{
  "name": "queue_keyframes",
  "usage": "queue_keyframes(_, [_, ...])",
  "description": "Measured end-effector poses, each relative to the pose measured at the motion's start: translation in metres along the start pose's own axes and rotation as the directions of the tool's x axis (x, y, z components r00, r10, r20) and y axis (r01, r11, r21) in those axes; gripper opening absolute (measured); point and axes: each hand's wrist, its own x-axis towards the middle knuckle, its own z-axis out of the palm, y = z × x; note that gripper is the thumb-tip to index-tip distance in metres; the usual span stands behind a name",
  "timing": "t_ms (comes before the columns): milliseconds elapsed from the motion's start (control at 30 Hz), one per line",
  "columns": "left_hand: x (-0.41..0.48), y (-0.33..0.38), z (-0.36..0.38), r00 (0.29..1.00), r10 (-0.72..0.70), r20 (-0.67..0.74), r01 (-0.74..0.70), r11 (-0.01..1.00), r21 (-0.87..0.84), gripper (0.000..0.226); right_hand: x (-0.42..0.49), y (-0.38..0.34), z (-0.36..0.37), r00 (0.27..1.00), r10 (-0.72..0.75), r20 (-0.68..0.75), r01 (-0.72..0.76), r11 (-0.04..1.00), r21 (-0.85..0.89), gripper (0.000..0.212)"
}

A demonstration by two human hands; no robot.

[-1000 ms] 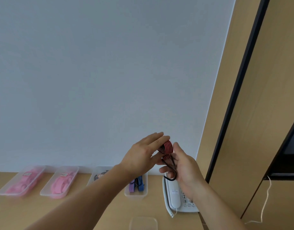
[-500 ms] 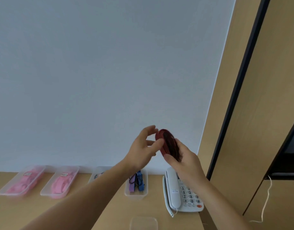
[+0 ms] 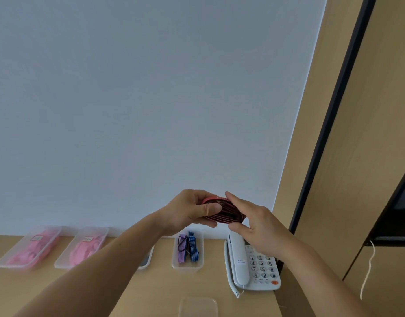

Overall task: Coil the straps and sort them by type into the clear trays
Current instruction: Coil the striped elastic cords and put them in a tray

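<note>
**Q:** What has changed?

**A:** Both hands have sunk toward the desk (image 3: 151,291). The red-and-black strap (image 3: 226,212) between them stood on edge half a second ago and now lies nearly flat, and the black hook that hung free a second ago no longer shows.

**Q:** How is it held?

**A:** The left hand (image 3: 187,211) grips the 9 o'clock side of the coil, thumb pressed on its upper face and fingers curled beneath. The right hand (image 3: 263,229) pinches the 3 o'clock side, forefinger over the top and thumb under the near rim. The coil is in the air, touching no tray.

**Q:** What does that mean for the task?

**A:** Winding appears finished, so sorting is the step in hand. Whether the end is tucked in cannot be seen, and a loosened grip could let the turns spring open.

**Q:** Where should it go?

**A:** Probably the striped-strap tray (image 3: 187,268), at 7 o'clock from the coil. It holds a purple strap (image 3: 182,252) and a blue strap (image 3: 193,250), both of similar striped weave. The far-left tray (image 3: 0,264) and second tray (image 3: 59,266), at 8 o'clock, hold pink straps. The third tray (image 3: 147,263) is mostly hidden by the left forearm. A telephone (image 3: 254,268) sits at 5 o'clock.
</note>
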Motion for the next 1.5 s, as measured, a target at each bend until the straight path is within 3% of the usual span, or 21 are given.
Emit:
queue_keyframes(267, [0.002,-0.019,0.001,0.996,0.019,-0.085,-0.021,0.999,-0.027,0.027,0.007,0.006,0.008,0.999,-0.01,0.046,0.013,0.997,-0.072,0.07])
queue_keyframes(400, [0.0,-0.025,0.005,0.993,-0.083,-0.087,0.062,0.972,-0.226,0.035,0.01,0.011,0.018,0.995,-0.046,0.088,0.057,0.991,-0.119,0.069])
queue_keyframes(567, [-0.002,-0.041,0.014,0.955,-0.143,-0.261,0.072,0.963,-0.261,0.032,0.012,0.017,0.038,0.995,-0.072,0.063,0.075,0.996,-0.039,0.066])
queue_keyframes(667, [-0.009,-0.049,0.016,0.939,-0.138,-0.316,0.056,0.965,-0.255,0.031,0.017,0.019,0.046,0.993,-0.116,0.031,0.115,0.993,0.013,0.052])
queue_keyframes(800, [-0.019,-0.068,0.017,0.892,-0.194,-0.408,0.084,0.959,-0.272,0.028,0.028,0.022,0.061,0.99,-0.143,0.018,0.144,0.987,-0.067,0.04])
queue_keyframes(933, [-0.036,-0.093,0.018,0.851,-0.252,-0.46,0.114,0.945,-0.306,0.027,0.039,0.028,0.085,0.97,-0.148,0.191,0.159,0.986,-0.044,0.04])
queue_keyframes(1100, [-0.05,-0.128,0.007,0.799,-0.33,-0.503,0.103,0.899,-0.426,0.042,0.055,0.03,0.122,0.948,-0.109,0.299,0.094,0.994,0.064,0.039])
queue_keyframes(1233, [-0.047,-0.157,-0.017,0.804,-0.365,-0.47,0.103,0.863,-0.494,0.037,0.079,0.037,0.142,0.909,-0.033,0.415,-0.046,0.983,0.18,0.038])
queue_keyframes(1367, [-0.031,-0.183,-0.041,0.831,-0.402,-0.384,0.131,0.813,-0.568,0.029,0.105,0.05,0.163,0.873,0.015,0.487,-0.113,0.978,0.174,0.04])
queue_keyframes(1433, [-0.019,-0.194,-0.052,0.82,-0.441,-0.365,0.183,0.807,-0.562,0.029,0.119,0.059,0.172,0.861,0.045,0.507,-0.141,0.978,0.153,0.042])
queue_keyframes(1500, [-0.006,-0.204,-0.062,0.807,-0.465,-0.365,0.299,0.854,-0.426,0.026,0.132,0.069,0.179,0.85,0.077,0.522,-0.161,0.98,0.117,0.044])
